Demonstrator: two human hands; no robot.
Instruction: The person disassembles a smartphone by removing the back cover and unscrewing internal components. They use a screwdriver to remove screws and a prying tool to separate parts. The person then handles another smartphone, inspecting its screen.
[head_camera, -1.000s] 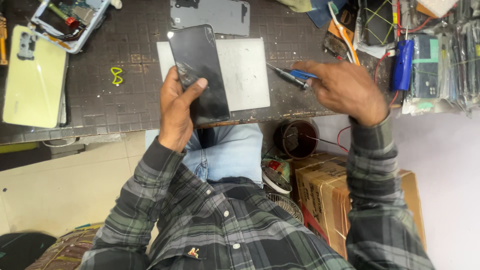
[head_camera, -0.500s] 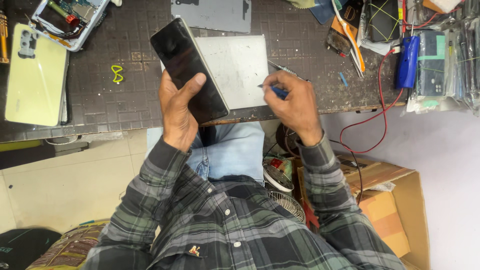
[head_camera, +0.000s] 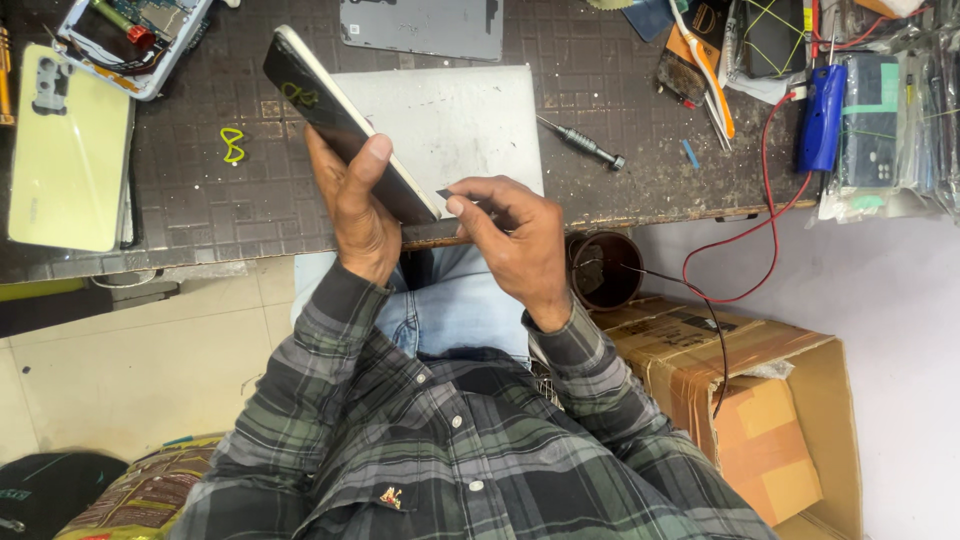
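One dark phone (head_camera: 340, 125), one screwdriver (head_camera: 582, 142), one cardboard box (head_camera: 760, 400), two hands, one pale-green back cover (head_camera: 68, 150).

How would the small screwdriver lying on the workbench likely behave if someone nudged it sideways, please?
The screwdriver has a slim round shaft, so it would probably roll. It looks light and rigid, likely sliding easily. The gridded mat may slow it slightly.
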